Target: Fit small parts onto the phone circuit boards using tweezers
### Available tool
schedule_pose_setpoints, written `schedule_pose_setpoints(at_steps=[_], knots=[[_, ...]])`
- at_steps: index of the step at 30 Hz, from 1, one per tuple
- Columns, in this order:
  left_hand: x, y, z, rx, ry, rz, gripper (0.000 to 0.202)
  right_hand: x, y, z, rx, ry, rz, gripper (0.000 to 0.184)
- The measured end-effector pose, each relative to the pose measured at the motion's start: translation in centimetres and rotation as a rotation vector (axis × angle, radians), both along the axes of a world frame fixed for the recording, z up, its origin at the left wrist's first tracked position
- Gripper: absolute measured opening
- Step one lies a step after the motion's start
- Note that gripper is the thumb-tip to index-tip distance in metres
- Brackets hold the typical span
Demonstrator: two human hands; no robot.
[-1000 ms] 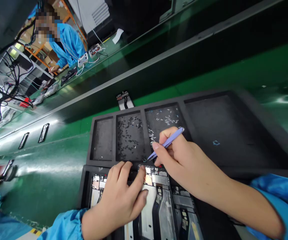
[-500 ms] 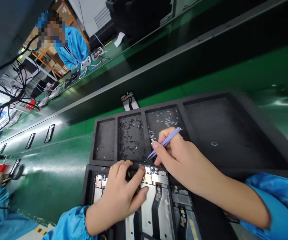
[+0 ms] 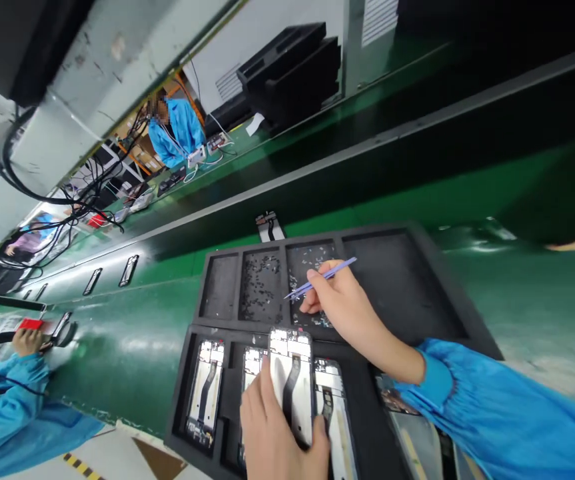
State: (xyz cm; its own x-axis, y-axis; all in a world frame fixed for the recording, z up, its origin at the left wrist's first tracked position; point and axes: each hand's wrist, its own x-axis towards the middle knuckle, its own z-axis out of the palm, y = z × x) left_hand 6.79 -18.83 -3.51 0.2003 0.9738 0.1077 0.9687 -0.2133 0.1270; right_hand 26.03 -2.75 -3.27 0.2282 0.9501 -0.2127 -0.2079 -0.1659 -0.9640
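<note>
My left hand (image 3: 280, 427) grips an opened phone frame (image 3: 304, 373) by its sides, thumb on the right edge and fingers on the left. Silver plates, a black flex cable and small components show on its back. It lies over or just above the lower black tray (image 3: 180, 393), overlapping its neighbours. In my right hand (image 3: 340, 300), purple tweezers (image 3: 344, 265) are pinched, their tips pointing left above the upper compartment tray (image 3: 337, 245). Whether the tips hold anything is too small to tell. Small black pieces (image 3: 260, 283) lie scattered in one compartment, small pale pieces (image 3: 312, 257) in another.
More opened phones (image 3: 206, 387) sit in the lower tray. Another phone (image 3: 270, 228) lies behind the trays. Several phones (image 3: 128, 270) rest along the green bench (image 3: 132, 333) at left. A co-worker's hand (image 3: 27, 340) is at far left, another person (image 3: 177, 130) across the bench.
The view has shifted. My left hand, earlier spread over a phone in the tray, now grips a phone by its sides. My right hand still holds the tweezers, now lying flatter and farther from the phone.
</note>
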Motion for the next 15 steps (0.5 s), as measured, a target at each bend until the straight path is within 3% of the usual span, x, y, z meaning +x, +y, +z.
schedule_pose_setpoints(at_steps=[3, 5, 8, 12, 15], knots=[[-1.4, 1.7, 0.7, 0.055, -0.203, 0.007, 0.095, -0.1, 0.0, 0.0, 0.033, 0.040, -0.058, 0.041], [-3.1, 5.3, 2.0, 0.041, -0.294, 0.031, 0.090, -0.2, 0.0, 0.1, 0.056, 0.060, -0.086, 0.045], [-4.5, 14.9, 4.5, 0.025, -0.309, 0.085, 0.082, -0.4, 0.2, 0.1, 0.082, 0.083, -0.106, 0.049], [-2.9, 29.4, 7.7, 0.047, -0.232, 0.179, 0.050, -0.9, 0.6, -0.6, 0.090, 0.120, -0.116, 0.053], [-1.5, 35.6, 9.0, 0.039, -0.137, 0.278, 0.040, -1.4, 1.3, -1.1, 0.088, 0.146, -0.114, 0.054]])
